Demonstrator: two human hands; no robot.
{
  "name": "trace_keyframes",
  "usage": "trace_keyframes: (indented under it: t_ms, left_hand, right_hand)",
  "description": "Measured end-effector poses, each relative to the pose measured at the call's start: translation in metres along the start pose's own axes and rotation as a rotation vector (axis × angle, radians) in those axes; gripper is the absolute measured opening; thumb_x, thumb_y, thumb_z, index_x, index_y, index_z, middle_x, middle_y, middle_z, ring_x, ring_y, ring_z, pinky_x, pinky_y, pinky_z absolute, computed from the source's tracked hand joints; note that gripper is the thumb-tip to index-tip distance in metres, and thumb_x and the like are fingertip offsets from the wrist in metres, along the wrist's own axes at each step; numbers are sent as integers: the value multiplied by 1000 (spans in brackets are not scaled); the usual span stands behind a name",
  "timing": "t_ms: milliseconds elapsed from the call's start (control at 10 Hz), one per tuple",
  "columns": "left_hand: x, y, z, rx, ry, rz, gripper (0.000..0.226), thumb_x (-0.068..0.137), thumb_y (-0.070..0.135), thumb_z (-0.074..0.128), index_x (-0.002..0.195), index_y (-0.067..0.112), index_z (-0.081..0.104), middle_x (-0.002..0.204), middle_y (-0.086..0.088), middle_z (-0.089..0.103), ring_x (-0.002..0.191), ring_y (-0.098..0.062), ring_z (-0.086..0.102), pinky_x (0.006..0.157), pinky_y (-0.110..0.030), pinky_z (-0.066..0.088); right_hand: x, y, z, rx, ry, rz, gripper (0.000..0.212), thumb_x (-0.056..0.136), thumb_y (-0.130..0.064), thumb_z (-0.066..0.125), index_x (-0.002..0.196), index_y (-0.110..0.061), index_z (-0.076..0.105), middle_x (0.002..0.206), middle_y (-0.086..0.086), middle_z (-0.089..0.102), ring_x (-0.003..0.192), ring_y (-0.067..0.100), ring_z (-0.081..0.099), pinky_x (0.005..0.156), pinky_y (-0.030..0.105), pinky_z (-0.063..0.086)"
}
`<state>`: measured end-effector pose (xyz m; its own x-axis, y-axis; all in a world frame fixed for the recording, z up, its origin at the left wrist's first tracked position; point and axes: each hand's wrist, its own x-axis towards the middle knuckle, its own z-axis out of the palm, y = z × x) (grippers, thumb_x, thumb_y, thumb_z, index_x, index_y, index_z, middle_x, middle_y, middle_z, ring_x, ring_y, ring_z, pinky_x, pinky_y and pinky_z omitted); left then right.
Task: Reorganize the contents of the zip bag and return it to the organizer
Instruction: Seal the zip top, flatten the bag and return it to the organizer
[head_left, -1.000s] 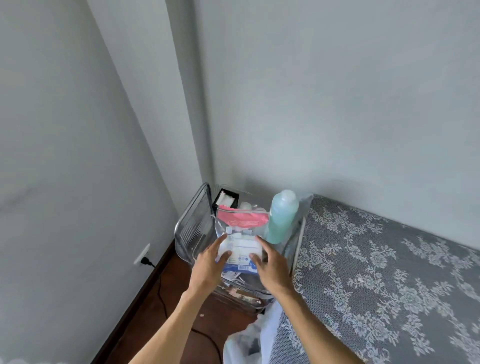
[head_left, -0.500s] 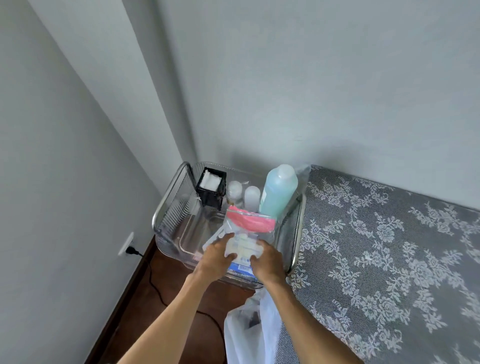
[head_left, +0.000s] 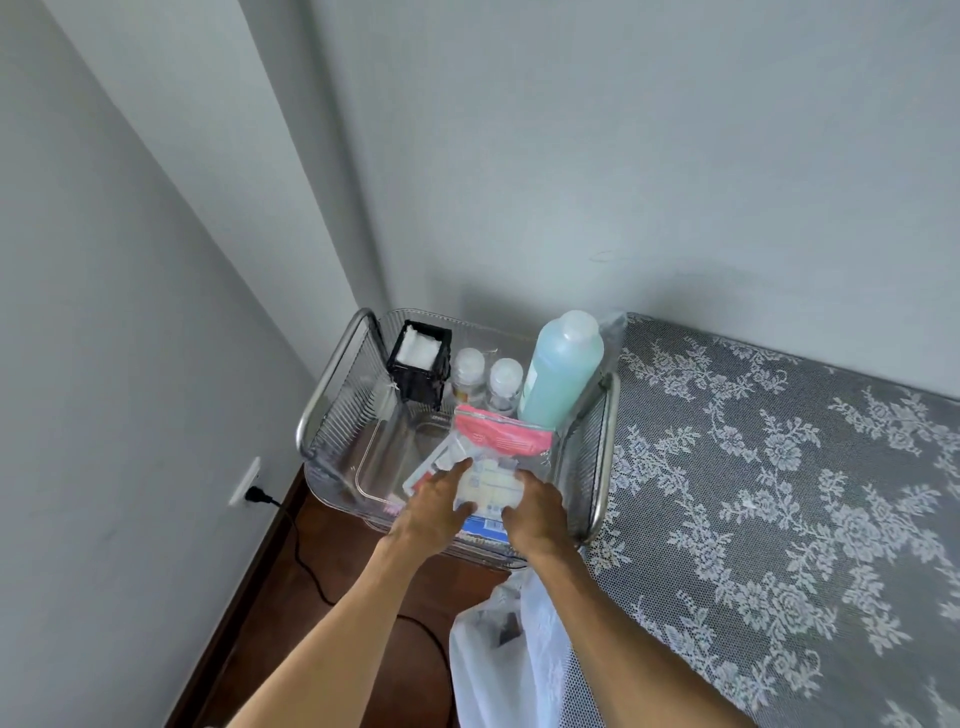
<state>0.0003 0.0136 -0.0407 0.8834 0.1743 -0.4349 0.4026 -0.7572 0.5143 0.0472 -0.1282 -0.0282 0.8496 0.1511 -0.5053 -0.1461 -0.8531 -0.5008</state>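
Note:
A clear zip bag (head_left: 496, 457) with a pink top strip holds white and blue packets. It sits low inside the clear ribbed organizer (head_left: 340, 410), at the near right part. My left hand (head_left: 436, 506) grips the bag's lower left side and my right hand (head_left: 535, 512) grips its lower right side. The bag's bottom edge is hidden behind my hands.
Inside the organizer at the back stand a black box of white pads (head_left: 420, 366), two small white-capped bottles (head_left: 488, 382) and a tall blue-green bottle (head_left: 563, 371). A grey lace-covered bed (head_left: 779, 493) lies to the right. A white plastic bag (head_left: 498, 654) hangs below. A wall socket with plug (head_left: 252, 486) is at the left.
Both hands have lowered the zip bag down into the organizer. The view has tilted, so the back items now show above the bag.

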Motion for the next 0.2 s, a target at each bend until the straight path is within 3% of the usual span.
trace_keyframes:
  t_ms: [100, 200]
  left_hand:
    - [-4, -1, -3, -9, 22, 16, 64, 94, 32, 56, 149, 24, 26, 149, -4, 42, 133, -26, 44, 106, -43, 42]
    - [-11, 7, -18, -27, 83, 22, 58, 94, 33, 55, 146, 25, 33, 147, 0, 45, 126, -21, 52, 101, -40, 46]
  right_hand:
    - [-2, -2, -3, 36, -57, 22, 64, 87, -14, 64, 144, -22, 37, 125, 14, 60, 112, 32, 61, 95, 41, 52]
    - [-10, -15, -9, 6, -100, 16, 78, 91, -22, 59, 153, -20, 11, 141, 21, 43, 130, 37, 45, 104, 44, 44]
